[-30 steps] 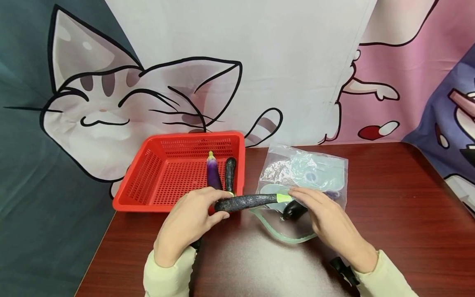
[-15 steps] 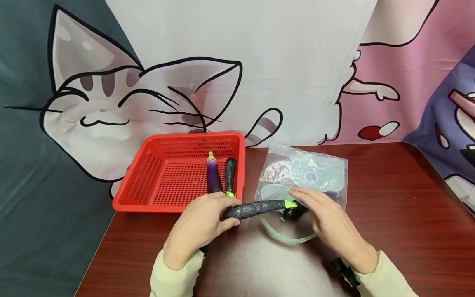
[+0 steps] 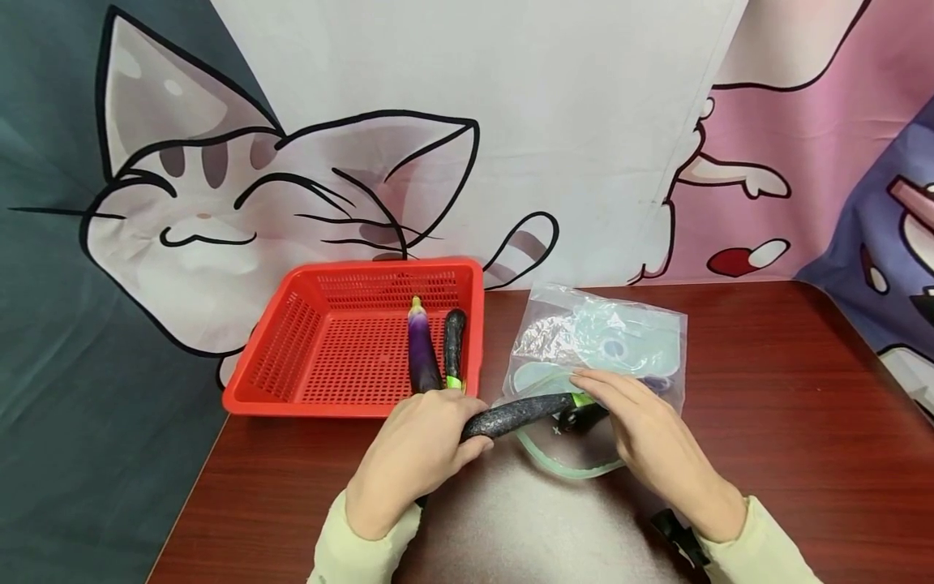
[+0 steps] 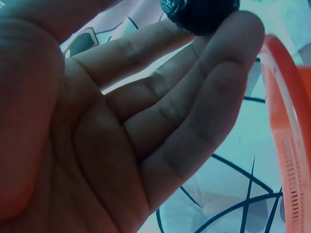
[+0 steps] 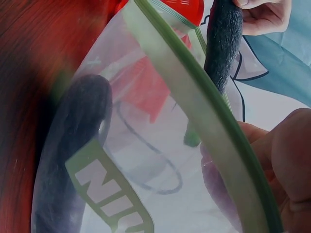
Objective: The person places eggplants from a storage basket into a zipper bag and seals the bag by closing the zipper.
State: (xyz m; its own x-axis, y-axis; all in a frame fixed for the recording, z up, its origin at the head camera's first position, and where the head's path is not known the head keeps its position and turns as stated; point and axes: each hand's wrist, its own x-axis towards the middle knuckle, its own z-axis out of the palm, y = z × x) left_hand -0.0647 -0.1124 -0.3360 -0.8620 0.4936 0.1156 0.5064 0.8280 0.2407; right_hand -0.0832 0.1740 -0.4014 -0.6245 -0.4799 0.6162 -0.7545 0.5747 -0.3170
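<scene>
My left hand (image 3: 419,454) grips a dark, bumpy cucumber (image 3: 518,415) near one end, thumb in front and fingers behind. Its bright green tip points right, to my right hand (image 3: 649,438). In the right wrist view that green tip shows through the clear film of a zip-lock bag (image 5: 141,160), just past the green zip strip at its mouth. My right hand holds the bag's mouth edge, its fingers partly hidden by the film. Inside the bag lies a dark eggplant (image 5: 73,155). The left wrist view shows the cucumber's rounded end (image 4: 201,14) at my fingertips.
A red plastic basket (image 3: 292,397) stands at the back left of the brown table (image 3: 759,405). In its right side lie a purple eggplant (image 3: 421,349) and another dark cucumber (image 3: 453,345). A cartoon-printed cloth (image 3: 584,122) hangs behind the table.
My left hand has moved right and slightly nearer with the cucumber, bringing its green tip down to the bag's mouth. My right hand has stayed almost still.
</scene>
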